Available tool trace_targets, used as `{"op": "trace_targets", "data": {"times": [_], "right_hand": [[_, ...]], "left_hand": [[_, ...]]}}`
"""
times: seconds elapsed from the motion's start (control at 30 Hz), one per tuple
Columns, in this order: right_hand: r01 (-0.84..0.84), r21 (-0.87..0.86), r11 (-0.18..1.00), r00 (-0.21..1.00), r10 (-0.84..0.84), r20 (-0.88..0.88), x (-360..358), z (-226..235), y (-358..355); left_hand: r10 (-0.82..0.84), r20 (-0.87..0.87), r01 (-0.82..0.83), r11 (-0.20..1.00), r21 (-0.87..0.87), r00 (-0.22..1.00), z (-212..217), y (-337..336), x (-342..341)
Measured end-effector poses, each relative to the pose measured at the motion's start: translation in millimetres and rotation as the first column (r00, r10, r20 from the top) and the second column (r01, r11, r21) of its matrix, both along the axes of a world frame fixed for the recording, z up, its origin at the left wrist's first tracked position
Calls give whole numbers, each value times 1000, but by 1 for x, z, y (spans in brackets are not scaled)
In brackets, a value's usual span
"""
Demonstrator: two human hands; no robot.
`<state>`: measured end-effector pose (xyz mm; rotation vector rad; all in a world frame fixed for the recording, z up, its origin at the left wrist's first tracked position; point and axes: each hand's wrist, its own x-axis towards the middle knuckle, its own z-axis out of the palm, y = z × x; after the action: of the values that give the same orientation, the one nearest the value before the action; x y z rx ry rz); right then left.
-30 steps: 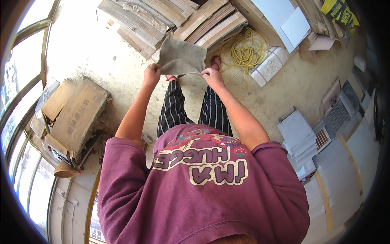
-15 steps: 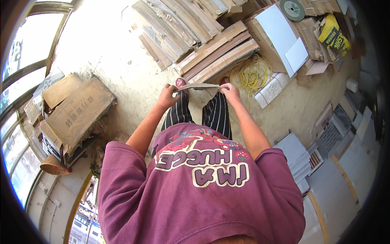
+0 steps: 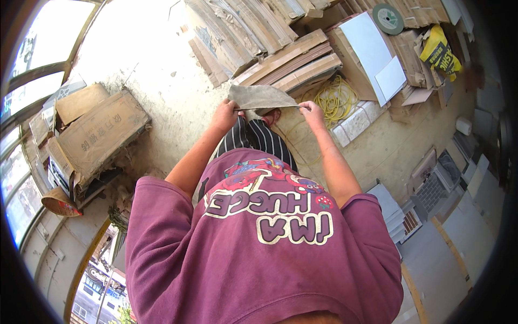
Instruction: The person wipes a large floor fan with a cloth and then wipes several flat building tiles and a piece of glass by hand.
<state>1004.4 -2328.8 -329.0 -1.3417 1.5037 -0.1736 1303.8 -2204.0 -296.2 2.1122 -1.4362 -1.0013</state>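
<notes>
A grey-brown cloth [image 3: 261, 98] is stretched between my two hands, out in front of my legs. My left hand [image 3: 223, 114] pinches its left corner, and my right hand [image 3: 313, 114] grips the opposite corner. Most of the cloth billows up beyond the straight edge that runs from hand to hand. Behind it one of my red shoes [image 3: 272, 116] shows in part.
Long flat cardboard boxes [image 3: 286, 62] are stacked ahead, with a coil of yellow cord [image 3: 335, 100] by their right end. A worn cardboard box [image 3: 102, 129] stands at left. Leaning panels [image 3: 369, 54] and tile samples [image 3: 434, 189] line the right side.
The cloth, a narrow strip before, has flared upward and spread wide between my hands. My legs have shifted closer together, and the surroundings have moved slightly in view.
</notes>
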Motion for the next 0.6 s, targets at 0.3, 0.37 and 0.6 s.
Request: {"op": "trace_targets", "data": {"times": [0.3, 0.37, 0.6], "right_hand": [[3, -74, 997, 998, -7, -62, -64, 16, -17], [-22, -111, 994, 993, 8, -121, -70, 24, -25], [-165, -262, 951, 944, 74, -322, -27, 56, -62]], "left_hand": [[-123, -101, 117, 991, -67, 987, -5, -8, -63], [-131, -159, 132, 991, -3, 979, -1, -12, -71], [-128, -215, 138, 990, 30, 968, -15, -43, -53]]}}
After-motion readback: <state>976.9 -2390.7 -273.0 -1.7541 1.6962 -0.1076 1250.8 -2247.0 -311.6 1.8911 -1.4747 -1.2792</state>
